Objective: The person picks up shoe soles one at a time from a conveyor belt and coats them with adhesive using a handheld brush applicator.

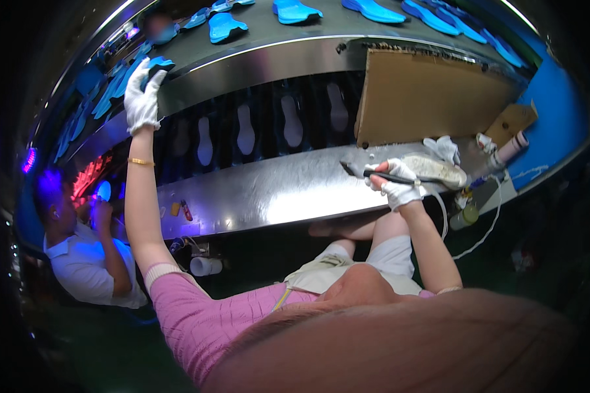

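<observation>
At the upper left, my left hand (142, 99) in a white glove reaches up to the conveyor belt (262, 33). Its thumb and fingers close about the end of a blue shoe sole (157, 63). My right hand (398, 185), in a white glove with bare fingertips, holds a slim black-handled brush (388, 177) above the metal bench (275, 196). The brush's dark tip points left, and a thin white tube runs down from near its back end. Beside the right hand lies a stained whitish sole-shaped piece (439, 171).
More blue soles (373, 11) ride on the belt. Below it, several pale sole shapes (246, 131) show in a dark recess. A cardboard sheet (429, 98) stands at the right, near a crumpled white cloth (442, 149) and a bottle (464, 216). A co-worker (88, 255) sits at the left.
</observation>
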A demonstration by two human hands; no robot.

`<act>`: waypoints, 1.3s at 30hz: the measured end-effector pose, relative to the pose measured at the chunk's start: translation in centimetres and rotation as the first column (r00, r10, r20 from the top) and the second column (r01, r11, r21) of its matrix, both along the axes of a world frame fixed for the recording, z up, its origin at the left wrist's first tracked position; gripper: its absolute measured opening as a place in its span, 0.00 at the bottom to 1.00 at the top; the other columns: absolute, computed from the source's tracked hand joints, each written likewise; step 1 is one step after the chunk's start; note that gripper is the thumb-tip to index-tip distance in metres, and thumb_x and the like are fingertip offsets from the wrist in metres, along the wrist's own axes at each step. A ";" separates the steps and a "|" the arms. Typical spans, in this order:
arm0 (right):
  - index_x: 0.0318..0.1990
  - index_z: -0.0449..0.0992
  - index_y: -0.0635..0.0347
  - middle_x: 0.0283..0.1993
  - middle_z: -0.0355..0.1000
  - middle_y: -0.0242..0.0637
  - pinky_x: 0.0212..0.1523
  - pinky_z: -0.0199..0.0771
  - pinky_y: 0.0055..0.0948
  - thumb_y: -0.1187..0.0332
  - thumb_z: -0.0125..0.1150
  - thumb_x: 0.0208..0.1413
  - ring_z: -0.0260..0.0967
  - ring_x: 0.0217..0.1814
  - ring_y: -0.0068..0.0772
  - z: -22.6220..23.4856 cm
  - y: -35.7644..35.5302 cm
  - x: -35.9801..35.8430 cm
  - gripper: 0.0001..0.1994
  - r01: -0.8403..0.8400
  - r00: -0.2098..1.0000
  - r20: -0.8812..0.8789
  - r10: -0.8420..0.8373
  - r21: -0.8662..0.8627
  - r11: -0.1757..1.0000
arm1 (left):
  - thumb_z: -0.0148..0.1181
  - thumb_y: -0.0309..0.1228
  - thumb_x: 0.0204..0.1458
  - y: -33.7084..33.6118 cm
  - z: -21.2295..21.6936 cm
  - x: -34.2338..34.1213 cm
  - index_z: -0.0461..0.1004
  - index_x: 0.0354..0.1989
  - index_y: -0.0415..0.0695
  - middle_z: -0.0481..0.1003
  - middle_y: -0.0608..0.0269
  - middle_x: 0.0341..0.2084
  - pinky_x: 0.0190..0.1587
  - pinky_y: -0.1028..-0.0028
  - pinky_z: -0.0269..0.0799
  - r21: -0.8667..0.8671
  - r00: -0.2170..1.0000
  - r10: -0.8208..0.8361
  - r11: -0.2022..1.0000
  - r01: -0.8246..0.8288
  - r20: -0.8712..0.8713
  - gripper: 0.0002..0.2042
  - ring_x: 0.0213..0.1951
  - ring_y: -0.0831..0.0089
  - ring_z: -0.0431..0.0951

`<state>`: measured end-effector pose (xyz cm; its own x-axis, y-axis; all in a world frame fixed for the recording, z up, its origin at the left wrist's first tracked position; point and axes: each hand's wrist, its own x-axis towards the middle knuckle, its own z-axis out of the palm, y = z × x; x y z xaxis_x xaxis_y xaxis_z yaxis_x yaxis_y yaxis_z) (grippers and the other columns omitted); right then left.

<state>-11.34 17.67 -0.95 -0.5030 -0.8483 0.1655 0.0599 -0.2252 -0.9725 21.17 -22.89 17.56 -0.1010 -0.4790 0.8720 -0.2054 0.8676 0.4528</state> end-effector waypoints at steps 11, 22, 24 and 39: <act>0.36 0.70 0.61 0.31 0.74 0.35 0.35 0.73 0.20 0.76 0.66 0.52 0.73 0.32 0.22 -1.1 3.1 -0.2 0.09 0.096 0.995 -0.002 -0.096 0.010 0.995 | 0.48 0.51 0.60 17.4 1.8 -3.5 0.63 0.56 0.24 0.72 0.41 0.49 0.50 0.72 0.70 0.278 0.032 -0.788 -0.178 0.944 -0.614 0.34 0.48 0.59 0.74; 0.34 0.68 0.60 0.28 0.70 0.33 0.32 0.70 0.22 0.77 0.66 0.48 0.68 0.30 0.21 0.3 6.3 0.8 0.11 0.012 0.999 -0.036 -0.015 -0.071 0.997 | 0.34 0.67 0.55 30.1 -22.4 -13.4 0.55 0.65 0.43 0.56 0.44 0.65 0.63 0.37 0.51 0.239 0.205 -0.134 -0.700 0.672 -0.969 0.41 0.66 0.39 0.53; 0.33 0.69 0.58 0.30 0.69 0.32 0.33 0.69 0.23 0.74 0.66 0.49 0.65 0.30 0.22 0.5 5.8 1.6 0.10 -0.024 0.990 -0.142 0.023 -0.002 1.000 | 0.30 0.69 0.54 30.8 -23.2 -13.5 0.56 0.64 0.44 0.59 0.45 0.63 0.63 0.38 0.53 0.304 0.154 -0.282 -0.632 0.713 -0.947 0.42 0.64 0.41 0.57; 0.37 0.70 0.61 0.32 0.72 0.33 0.37 0.73 0.21 0.78 0.63 0.52 0.71 0.33 0.20 1.0 0.5 5.0 0.08 0.037 0.953 -0.296 -0.063 -0.092 0.995 | 0.35 0.66 0.57 31.2 -24.0 -17.3 0.66 0.57 0.47 0.71 0.55 0.50 0.56 0.62 0.70 0.292 0.306 -0.025 -0.384 0.876 -0.952 0.36 0.50 0.61 0.73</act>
<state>-6.29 18.15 0.08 -0.4611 -0.7998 0.3843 -0.2434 -0.3024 -0.9216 3.90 8.31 -6.43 -0.7752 -0.6188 -0.1272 0.5288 -0.7458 0.4052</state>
